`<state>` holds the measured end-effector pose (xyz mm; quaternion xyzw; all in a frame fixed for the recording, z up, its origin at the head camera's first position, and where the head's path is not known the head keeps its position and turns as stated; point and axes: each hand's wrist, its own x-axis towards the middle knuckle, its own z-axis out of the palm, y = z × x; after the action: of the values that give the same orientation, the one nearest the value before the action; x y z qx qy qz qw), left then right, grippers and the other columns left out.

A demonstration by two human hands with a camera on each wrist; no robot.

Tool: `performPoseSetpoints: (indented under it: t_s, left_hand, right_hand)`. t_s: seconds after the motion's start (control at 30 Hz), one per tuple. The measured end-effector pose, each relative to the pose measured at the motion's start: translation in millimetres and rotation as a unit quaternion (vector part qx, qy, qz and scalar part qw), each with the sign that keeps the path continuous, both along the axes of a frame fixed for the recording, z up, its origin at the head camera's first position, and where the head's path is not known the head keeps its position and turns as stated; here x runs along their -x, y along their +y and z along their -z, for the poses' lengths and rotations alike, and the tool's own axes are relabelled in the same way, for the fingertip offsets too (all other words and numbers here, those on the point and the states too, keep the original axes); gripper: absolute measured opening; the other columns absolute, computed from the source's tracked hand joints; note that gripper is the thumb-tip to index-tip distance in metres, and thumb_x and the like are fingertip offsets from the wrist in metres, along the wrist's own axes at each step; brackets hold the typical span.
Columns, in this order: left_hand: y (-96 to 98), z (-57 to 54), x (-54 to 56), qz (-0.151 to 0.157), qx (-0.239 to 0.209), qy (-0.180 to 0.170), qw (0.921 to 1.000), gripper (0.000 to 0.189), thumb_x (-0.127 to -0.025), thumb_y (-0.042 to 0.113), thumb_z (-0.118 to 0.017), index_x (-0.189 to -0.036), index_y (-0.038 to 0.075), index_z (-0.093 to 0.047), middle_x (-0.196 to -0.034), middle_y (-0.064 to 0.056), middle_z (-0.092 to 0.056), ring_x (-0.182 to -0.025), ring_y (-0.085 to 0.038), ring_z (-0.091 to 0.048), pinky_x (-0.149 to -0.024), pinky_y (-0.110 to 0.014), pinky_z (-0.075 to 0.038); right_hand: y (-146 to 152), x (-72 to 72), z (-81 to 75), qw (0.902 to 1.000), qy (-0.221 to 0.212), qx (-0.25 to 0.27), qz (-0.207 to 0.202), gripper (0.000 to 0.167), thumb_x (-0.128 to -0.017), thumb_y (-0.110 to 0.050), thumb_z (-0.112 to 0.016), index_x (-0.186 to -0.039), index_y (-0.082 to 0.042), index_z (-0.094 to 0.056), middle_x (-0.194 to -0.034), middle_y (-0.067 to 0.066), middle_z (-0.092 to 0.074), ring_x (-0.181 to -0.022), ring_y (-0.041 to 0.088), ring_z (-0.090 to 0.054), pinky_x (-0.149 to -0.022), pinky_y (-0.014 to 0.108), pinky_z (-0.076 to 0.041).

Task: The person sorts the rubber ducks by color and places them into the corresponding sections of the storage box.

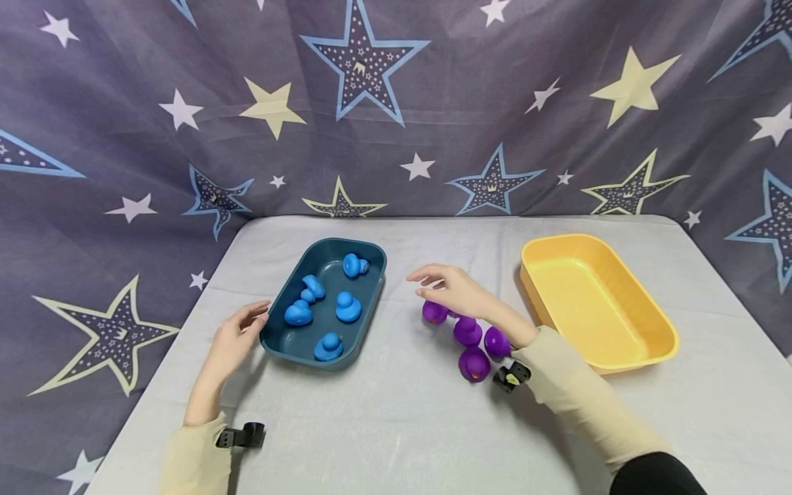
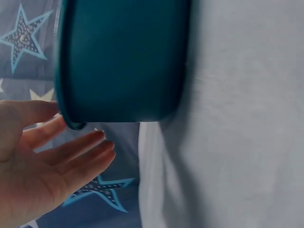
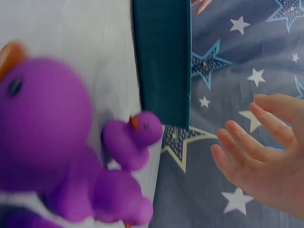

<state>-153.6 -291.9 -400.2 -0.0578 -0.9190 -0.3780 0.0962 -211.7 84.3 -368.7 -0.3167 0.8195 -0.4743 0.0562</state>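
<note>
At the near left corner of a dark teal tub [image 1: 365,337], my left hand [image 1: 238,337] has its fingertips right at the rim. The left wrist view shows that hand's fingers [image 2: 90,166] spread and loosely bent beside the tub's end wall. Several blue rubber ducks [image 1: 348,307] lie in the tub, some upright and some tipped over. My right hand [image 1: 454,289] hovers over a cluster of purple rubber ducks [image 1: 474,364], its fingers relaxed and pointing towards the tub. Nothing is between its fingers in the right wrist view, where purple ducks [image 3: 126,145] stand beneath it.
A yellow tub [image 1: 594,302] with a bare floor stands at the right, beyond my right forearm. White cloth covers the table [image 1: 383,426]. Behind it hangs a grey curtain [image 1: 433,89] with stars. Each wrist wears a small black camera [image 1: 244,435].
</note>
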Motion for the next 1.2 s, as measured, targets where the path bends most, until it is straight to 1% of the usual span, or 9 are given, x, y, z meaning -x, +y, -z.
performPoseSetpoints:
  t_s: [0.1,0.17,0.33,0.43,0.7,0.93,1.0,1.07,1.2]
  left_hand:
    - [3.4,-6.8,-0.6,-0.006,-0.005,0.015,0.9999,0.032,-0.091,0.012,-0.047,-0.117,-0.006,-0.051,-0.115,-0.026,-0.053,-0.102,-0.037,-0.052,-0.085,-0.040,-0.042]
    - [6.9,-12.0,-0.8,-0.004,-0.002,0.020,0.9998,0.032,-0.091,0.014,-0.048,-0.117,-0.004,-0.052,-0.116,-0.026,-0.052,-0.105,-0.039,-0.050,-0.085,-0.046,-0.040]
    - [22.4,-26.9,-2.3,0.025,0.002,0.032,0.9992,0.034,-0.090,0.019,-0.052,-0.118,-0.001,-0.053,-0.119,-0.022,-0.051,-0.107,-0.038,-0.049,-0.087,-0.046,-0.040]
    - [34.9,-34.2,-2.4,0.051,-0.002,0.041,0.9979,0.033,-0.088,0.016,-0.055,-0.117,0.000,-0.054,-0.118,-0.019,-0.052,-0.105,-0.035,-0.051,-0.087,-0.044,-0.040]
    - [70.0,-47.6,1.2,0.113,0.007,0.052,0.9922,0.032,-0.084,0.018,-0.061,-0.113,0.006,-0.058,-0.117,-0.010,-0.054,-0.101,-0.025,-0.054,-0.085,-0.039,-0.043]
    - [101.7,-48.1,6.0,0.168,0.017,0.043,0.9847,0.033,-0.083,0.023,-0.062,-0.114,0.012,-0.058,-0.119,-0.004,-0.054,-0.103,-0.021,-0.053,-0.085,-0.037,-0.043]
    - [112.3,-46.9,7.6,0.187,0.017,0.037,0.9815,0.033,-0.084,0.024,-0.060,-0.115,0.013,-0.057,-0.120,-0.005,-0.053,-0.105,-0.019,-0.052,-0.085,-0.036,-0.043]
    - [123.3,-45.2,9.2,0.204,0.021,0.034,0.9781,0.033,-0.085,0.026,-0.059,-0.116,0.013,-0.056,-0.121,-0.006,-0.053,-0.106,-0.017,-0.051,-0.086,-0.035,-0.043]
    - [146.0,-39.7,10.9,0.236,0.025,0.035,0.9708,0.033,-0.085,0.022,-0.059,-0.116,0.011,-0.057,-0.120,-0.006,-0.054,-0.108,-0.017,-0.050,-0.086,-0.035,-0.043]
  right_hand:
    - [13.4,-3.6,-2.2,0.9999,0.008,0.000,0.009,0.028,-0.084,-0.006,-0.056,-0.110,0.001,-0.058,-0.113,0.015,-0.057,-0.099,0.029,-0.055,-0.083,0.038,-0.045]
    - [22.7,-6.3,-3.8,0.9998,0.010,0.001,0.016,0.028,-0.084,-0.006,-0.056,-0.111,0.002,-0.058,-0.113,0.016,-0.057,-0.099,0.029,-0.055,-0.083,0.039,-0.045]
    - [46.4,-13.0,-6.9,0.9994,0.004,-0.001,0.033,0.030,-0.085,-0.006,-0.054,-0.114,0.003,-0.055,-0.114,0.017,-0.056,-0.101,0.032,-0.053,-0.086,0.042,-0.042]
    - [59.9,-16.4,-7.5,0.9987,0.009,-0.004,0.050,0.029,-0.086,-0.006,-0.054,-0.114,0.003,-0.055,-0.114,0.018,-0.056,-0.102,0.034,-0.052,-0.087,0.043,-0.041]
    - [91.1,-26.8,-8.4,0.9931,0.017,-0.009,0.116,0.028,-0.087,-0.008,-0.054,-0.112,0.004,-0.056,-0.111,0.020,-0.056,-0.099,0.032,-0.054,-0.086,0.044,-0.042]
    - [111.7,-34.7,-5.0,0.9870,0.042,-0.002,0.155,0.027,-0.087,-0.008,-0.055,-0.112,0.003,-0.057,-0.110,0.017,-0.058,-0.094,0.025,-0.056,-0.082,0.032,-0.044]
    - [118.4,-36.9,-2.5,0.9852,0.061,0.009,0.160,0.027,-0.086,-0.005,-0.055,-0.112,0.004,-0.057,-0.109,0.018,-0.059,-0.094,0.019,-0.056,-0.082,0.027,-0.044]
    - [126.2,-38.4,0.3,0.9831,0.075,0.021,0.166,0.027,-0.085,-0.002,-0.056,-0.111,0.005,-0.057,-0.107,0.008,-0.060,-0.093,0.011,-0.056,-0.082,0.021,-0.042]
    - [139.1,-44.1,-0.6,0.9777,0.092,0.012,0.188,0.027,-0.085,-0.001,-0.056,-0.111,0.006,-0.057,-0.104,0.009,-0.060,-0.091,0.002,-0.054,-0.080,0.015,-0.041]
